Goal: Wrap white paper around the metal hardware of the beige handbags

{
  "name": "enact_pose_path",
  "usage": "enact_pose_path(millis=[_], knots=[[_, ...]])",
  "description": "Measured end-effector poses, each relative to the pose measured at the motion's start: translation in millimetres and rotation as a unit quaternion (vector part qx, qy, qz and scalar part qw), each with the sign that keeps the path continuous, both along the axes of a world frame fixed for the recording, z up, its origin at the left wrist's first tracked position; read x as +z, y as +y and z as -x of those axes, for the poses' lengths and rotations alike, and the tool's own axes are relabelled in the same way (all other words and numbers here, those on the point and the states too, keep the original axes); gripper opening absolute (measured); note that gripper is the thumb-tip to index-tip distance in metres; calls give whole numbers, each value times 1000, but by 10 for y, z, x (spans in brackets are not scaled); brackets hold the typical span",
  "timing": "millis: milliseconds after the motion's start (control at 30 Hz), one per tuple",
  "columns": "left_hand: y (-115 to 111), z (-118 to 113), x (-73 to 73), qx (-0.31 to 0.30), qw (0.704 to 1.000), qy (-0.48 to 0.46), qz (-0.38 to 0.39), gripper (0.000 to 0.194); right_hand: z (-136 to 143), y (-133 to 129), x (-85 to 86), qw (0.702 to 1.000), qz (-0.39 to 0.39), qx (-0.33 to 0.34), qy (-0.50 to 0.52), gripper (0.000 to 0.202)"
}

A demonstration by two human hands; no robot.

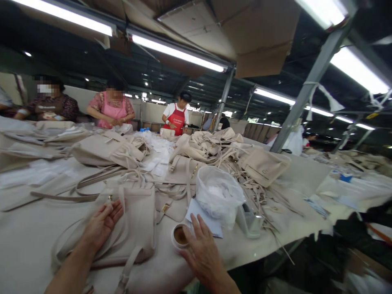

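Observation:
My left hand (102, 224) lies palm up on a beige handbag (139, 220), fingers loosely curled and apart, just below a small gold clasp (110, 197). No held thing shows in it. A thin strap (123, 220) of the bag runs beside the fingertips. My right hand (203, 251) is over the table with its fingers spread, at the right side of a small round white tub (173, 241) with brown contents. The thumb and a finger are at the tub's rim; I cannot tell how firmly they touch it. A white-blue paper sheet (211, 223) lies beyond the fingertips.
A clear plastic bag (219, 190) of white stuff and a tape dispenser (252, 224) stand right of the tub. Piles of beige bags (208, 147) and straps cover the table's far part. Several people work across the table, one in a red apron (177, 118). A metal post (306, 98) rises at right.

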State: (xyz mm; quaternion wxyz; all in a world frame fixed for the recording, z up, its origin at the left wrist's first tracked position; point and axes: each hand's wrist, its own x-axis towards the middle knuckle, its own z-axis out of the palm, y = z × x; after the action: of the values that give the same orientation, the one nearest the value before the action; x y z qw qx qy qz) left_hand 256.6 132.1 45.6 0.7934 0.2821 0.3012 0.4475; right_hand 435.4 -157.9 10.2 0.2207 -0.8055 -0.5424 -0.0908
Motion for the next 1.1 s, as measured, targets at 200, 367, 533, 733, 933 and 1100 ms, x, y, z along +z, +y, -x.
enact_pose_path(millis=[200, 367, 533, 733, 933, 1100], knots=[[11, -12, 54, -4, 1000, 16, 10, 35, 46, 187, 9, 991, -72, -3, 111, 4], [-12, -11, 82, -6, 1000, 17, 13, 38, -129, -117, 34, 944, -206, -46, 253, 22], [16, 3, 33, -7, 1000, 18, 14, 36, -469, -497, -53, 923, -157, -93, 339, 48], [8, -9, 35, -1, 1000, 23, 9, 34, -635, -771, -59, 931, -113, -62, 342, 33], [-31, -15, 63, 5, 1000, 23, 17, 33, -810, -691, 760, 965, -143, -56, 213, 42], [-11, -9, 26, -3, 1000, 21, 10, 29, -1442, -98, 1427, 985, -37, -162, 40, 35]])
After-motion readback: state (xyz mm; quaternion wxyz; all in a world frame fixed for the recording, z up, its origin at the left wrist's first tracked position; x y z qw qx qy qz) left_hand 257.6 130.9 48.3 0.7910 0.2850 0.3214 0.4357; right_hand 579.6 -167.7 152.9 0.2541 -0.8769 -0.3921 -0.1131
